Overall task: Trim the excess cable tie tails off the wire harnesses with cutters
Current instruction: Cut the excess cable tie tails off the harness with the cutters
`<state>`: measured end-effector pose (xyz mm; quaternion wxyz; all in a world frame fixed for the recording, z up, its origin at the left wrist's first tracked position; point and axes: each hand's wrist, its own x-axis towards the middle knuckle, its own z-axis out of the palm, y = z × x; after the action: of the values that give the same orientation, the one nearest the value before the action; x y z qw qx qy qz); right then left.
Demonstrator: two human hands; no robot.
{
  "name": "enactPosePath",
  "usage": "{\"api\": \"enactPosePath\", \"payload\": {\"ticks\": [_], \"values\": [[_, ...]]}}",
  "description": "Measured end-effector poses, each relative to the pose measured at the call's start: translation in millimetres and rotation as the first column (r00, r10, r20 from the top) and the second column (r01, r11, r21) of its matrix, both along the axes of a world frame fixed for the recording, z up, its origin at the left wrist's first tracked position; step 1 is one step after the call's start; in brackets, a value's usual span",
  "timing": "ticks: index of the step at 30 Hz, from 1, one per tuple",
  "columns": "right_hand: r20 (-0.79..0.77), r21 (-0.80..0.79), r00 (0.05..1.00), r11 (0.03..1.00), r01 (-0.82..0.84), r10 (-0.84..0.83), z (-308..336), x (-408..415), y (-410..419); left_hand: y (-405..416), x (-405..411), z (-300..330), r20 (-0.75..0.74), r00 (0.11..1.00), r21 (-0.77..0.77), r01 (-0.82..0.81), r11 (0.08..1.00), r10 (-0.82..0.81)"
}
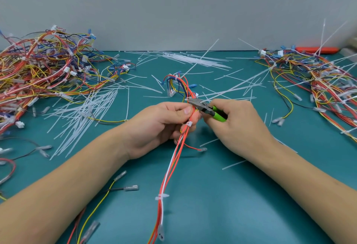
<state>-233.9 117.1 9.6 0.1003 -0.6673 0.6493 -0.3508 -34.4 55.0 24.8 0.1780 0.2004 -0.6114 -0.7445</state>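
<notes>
Cutters [204, 108] in right hand [239, 122] fingers, one harness [185, 97] in left hand [160, 126] fingers — two side piles.

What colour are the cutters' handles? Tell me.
Bright green, seen in the head view: the cutters sit in the right hand.

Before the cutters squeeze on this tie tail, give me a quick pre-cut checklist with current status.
1. Harness held firm: ok. The left hand grips the red and white wire harness just below the cut point.
2. Cutters in hand: ok. The right hand holds the green-handled cutters.
3. Cutter tip at the tie head: ok, it sits by the cable tie above the left thumb.
4. Only the cable tie tail in the blades, no wire: cannot tell, too small.
5. Left fingertips away from the blades: cannot tell; the thumb is close.
6. Lower ties already trimmed: ok; the lower cable tie shows only a short stub.
</notes>
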Motion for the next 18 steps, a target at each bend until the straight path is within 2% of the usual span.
{"api": "enactPosePath", "payload": {"ticks": [6, 11, 18], "values": [[-0.033, 0.034, 0.999, 0.999, -0.016, 0.017, 1.5, 0.4, -1.4, -1.0, -0.2, -0.1, 0.002, 1.000, 0.011, -0.014, 1.000, 0.014], [0.028, -0.018, 1.000, 1.000, 0.001, -0.001, -1.9, -0.2, 1.9, 0.5, 0.0, 0.1, 0.004, 1.000, -0.017, -0.016, 1.000, 0.016], [0.050, -0.009, 0.998, 0.999, -0.046, 0.047, -1.8, -4.3, -1.6, -0.7, 0.9, -0.4, 0.004, 1.000, -0.017, -0.012, 1.000, 0.012]]}}
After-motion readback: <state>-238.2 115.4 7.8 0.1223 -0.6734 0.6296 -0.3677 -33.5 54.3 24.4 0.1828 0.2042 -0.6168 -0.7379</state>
